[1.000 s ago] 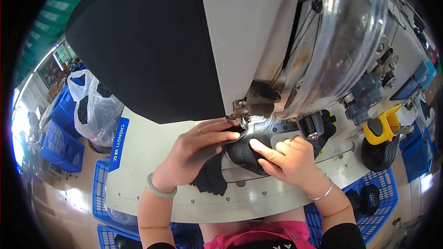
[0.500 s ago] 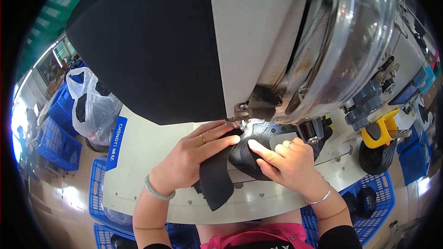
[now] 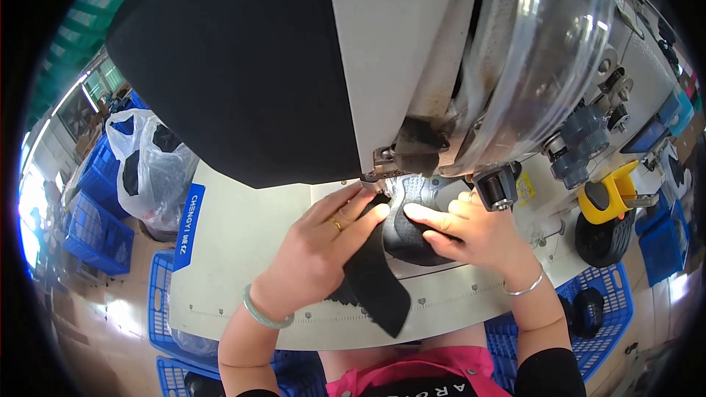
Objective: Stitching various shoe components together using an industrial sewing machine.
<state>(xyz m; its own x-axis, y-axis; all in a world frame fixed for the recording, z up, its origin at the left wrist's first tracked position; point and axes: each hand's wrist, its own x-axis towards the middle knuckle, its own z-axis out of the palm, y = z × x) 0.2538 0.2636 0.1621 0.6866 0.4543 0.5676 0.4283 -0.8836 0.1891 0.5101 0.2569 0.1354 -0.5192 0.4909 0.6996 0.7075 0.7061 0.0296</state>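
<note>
Under the head of a sewing machine (image 3: 401, 51), a black and grey piece shaped like a shoe upper (image 3: 412, 239) lies on the pale work table. A black fabric strip (image 3: 379, 287) runs from the presser foot (image 3: 384, 185) down toward the table's near edge, its free end angled right. My left hand (image 3: 320, 239) is closed on the strip, fingertips right at the foot. On the upper's right side, my right hand (image 3: 478, 231) grips its edge, index finger pointing toward the seam and thumb below. The needle's exact contact with the layers is hidden.
Beneath the table's edge stand blue crates (image 3: 165, 301), with black pieces in the right one (image 3: 610, 316). A yellow holder (image 3: 614, 195) sits at right beside a black shoe sole (image 3: 603, 239). A filled plastic bag (image 3: 151, 169) stands left of the table (image 3: 243, 265).
The upper has turned, and its rounded end now faces nearer me. The strip's free end has swung right. Both hands have shifted slightly right while keeping hold.
</note>
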